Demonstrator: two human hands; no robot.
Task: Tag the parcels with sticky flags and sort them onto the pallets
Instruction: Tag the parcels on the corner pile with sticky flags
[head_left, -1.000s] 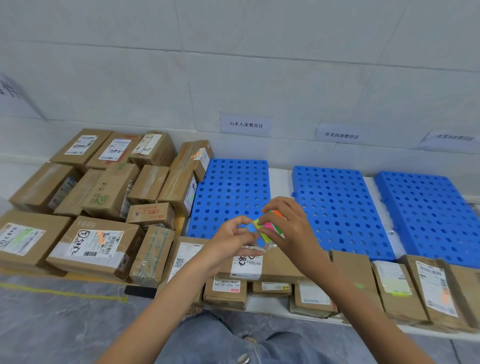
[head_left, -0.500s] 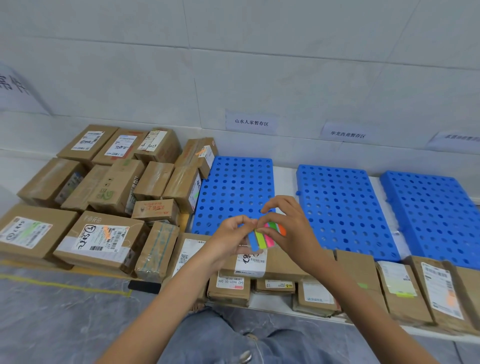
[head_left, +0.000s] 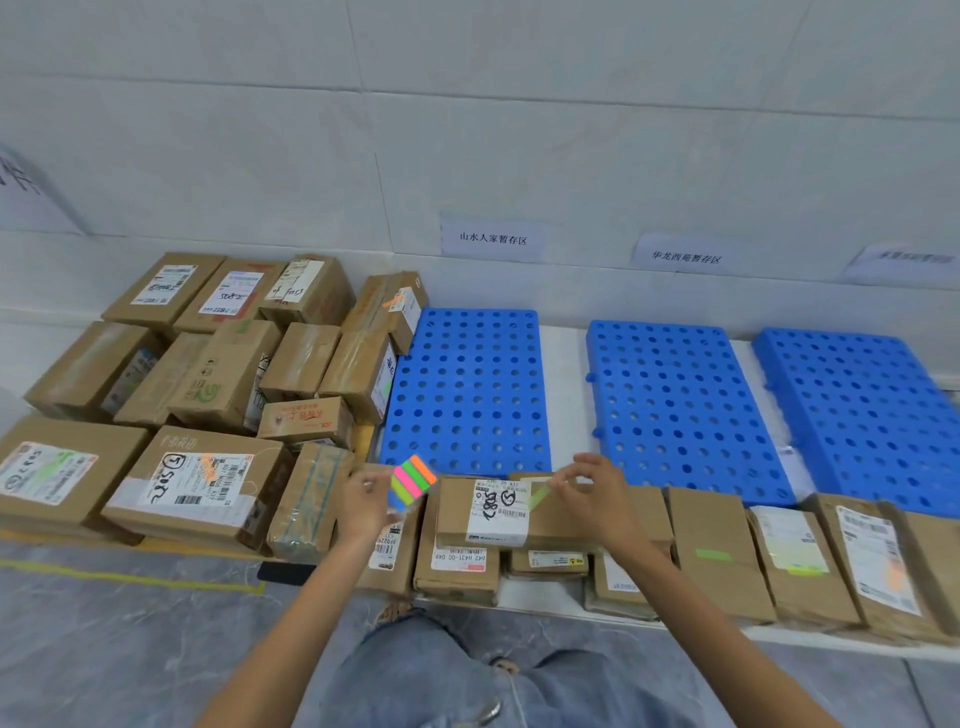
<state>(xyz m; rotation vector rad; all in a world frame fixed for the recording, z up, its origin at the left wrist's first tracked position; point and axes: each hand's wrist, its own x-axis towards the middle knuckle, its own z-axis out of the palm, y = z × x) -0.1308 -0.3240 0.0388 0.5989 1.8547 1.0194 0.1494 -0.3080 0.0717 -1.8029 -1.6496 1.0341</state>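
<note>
My left hand (head_left: 365, 503) holds a pad of sticky flags (head_left: 412, 481) striped orange, green, pink, yellow and blue. My right hand (head_left: 597, 493) pinches a single green flag (head_left: 538, 497) just above a brown parcel (head_left: 566, 519) with a white label marked in black pen. That parcel lies on top of other parcels in the near row. Three blue perforated pallets (head_left: 470, 389) (head_left: 680, 410) (head_left: 872, 415) lie behind the row, bare.
A pile of brown cardboard parcels (head_left: 208, 395) fills the left side, several with coloured flags. More flagged parcels (head_left: 789, 561) line the near right. White paper signs (head_left: 492, 239) hang on the wall above the pallets. My knees in jeans (head_left: 467, 680) are below.
My hands have parted: the pad went from the right hand to the left and moved left, while my right hand drew a green flag off to the right over the parcel.
</note>
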